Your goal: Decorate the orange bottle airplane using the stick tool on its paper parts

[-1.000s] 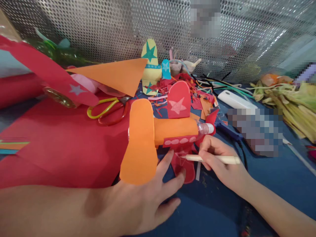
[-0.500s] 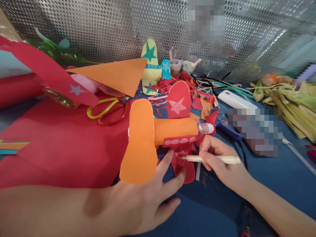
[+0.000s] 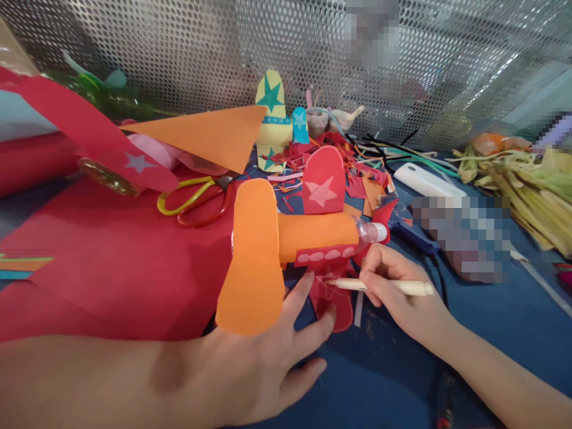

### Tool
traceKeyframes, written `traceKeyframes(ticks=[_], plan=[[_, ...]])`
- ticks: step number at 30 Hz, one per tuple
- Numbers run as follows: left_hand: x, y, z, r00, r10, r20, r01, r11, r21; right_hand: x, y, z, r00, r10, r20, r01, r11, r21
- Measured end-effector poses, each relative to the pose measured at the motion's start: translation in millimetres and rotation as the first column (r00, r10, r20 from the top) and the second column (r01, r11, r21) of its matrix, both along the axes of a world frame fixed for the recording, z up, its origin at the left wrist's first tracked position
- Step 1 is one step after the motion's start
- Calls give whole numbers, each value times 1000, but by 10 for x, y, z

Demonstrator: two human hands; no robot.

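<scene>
A toy plane (image 3: 319, 231), made from a plastic bottle wrapped in orange and red sheet, lies on the blue table. Its far red wing (image 3: 322, 179) bears a pale pink star. On the near red wing (image 3: 343, 307), thin star lines show. My right hand (image 3: 397, 286) grips a white marker pen (image 3: 370, 285), its tip at that near wing. Fingers apart, my left hand (image 3: 277, 351) rests with fingertips on the wing's left edge, beneath the plane's large orange end piece (image 3: 254, 256). The palm is hidden from view.
Scissors (image 3: 201, 199) lie on red sheets (image 3: 111, 256) at the left. Behind are an orange sheet (image 3: 205, 137), a yellow plane (image 3: 273, 131) and heaped scraps (image 3: 313, 156). A blue glue gun (image 3: 413, 237) with its cord lies right of the plane. Dried husks (image 3: 527, 185) lie far right.
The marker tip has shifted slightly up on the near wing, and my right hand has moved a little with it. My left hand stays in place.
</scene>
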State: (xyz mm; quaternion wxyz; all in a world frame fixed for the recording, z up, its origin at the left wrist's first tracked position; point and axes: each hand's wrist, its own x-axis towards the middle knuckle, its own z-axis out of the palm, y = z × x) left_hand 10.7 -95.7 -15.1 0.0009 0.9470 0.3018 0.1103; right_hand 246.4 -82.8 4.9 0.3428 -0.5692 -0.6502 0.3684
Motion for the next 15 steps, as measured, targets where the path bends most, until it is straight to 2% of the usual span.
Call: traceKeyframes(ticks=[9,15], plan=[[8,9,39,999,-17,28,16,1000,14,-1,-4,-2,1000,-4,16,4,1000,5],[-6,7,22,1000,4,-21,-4,1000,1,-2,5,-6,1000,-17,6,17,1000,-4]])
